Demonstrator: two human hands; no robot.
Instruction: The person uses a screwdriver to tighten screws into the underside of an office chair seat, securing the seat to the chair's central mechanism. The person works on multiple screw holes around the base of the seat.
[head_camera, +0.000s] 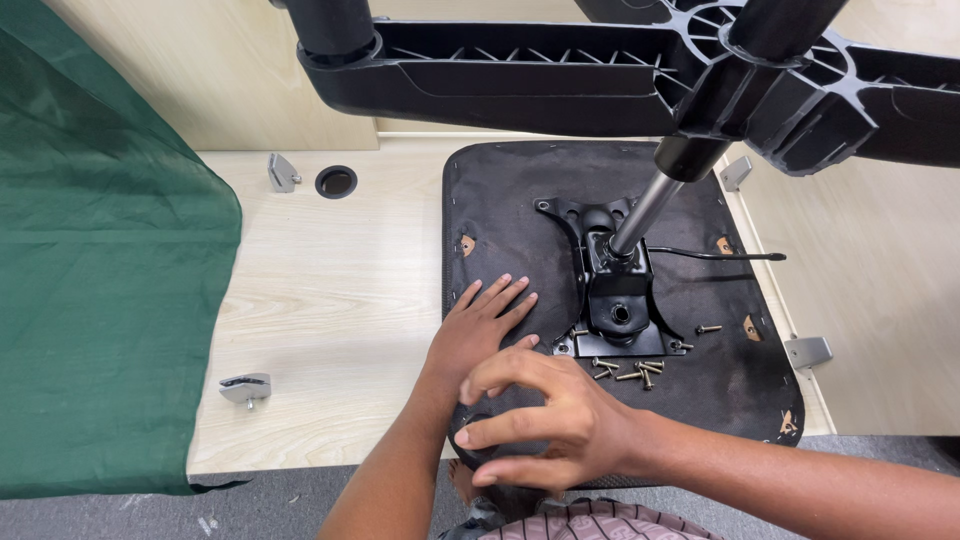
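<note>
An upturned black chair seat (520, 210) lies on a pale wooden desk (330, 290). A black metal mounting plate (615, 295) sits on its underside, with a silver gas-lift column (645, 205) rising to the black star base (600, 60) overhead. My left hand (480, 325) rests flat, fingers spread, on the seat just left of the plate. My right hand (545, 425) hovers over the seat's near edge with fingers curled; whether it holds anything I cannot tell. Several loose screws (630, 372) lie by the plate's near edge, one screw (708, 328) to its right.
A green cloth (90, 280) drapes the desk's left side. A round cable hole (336, 181) and metal brackets (283, 172) (247, 388) (808, 351) sit on the desk. A thin black lever (720, 256) sticks out rightward from the plate. Grey floor lies below.
</note>
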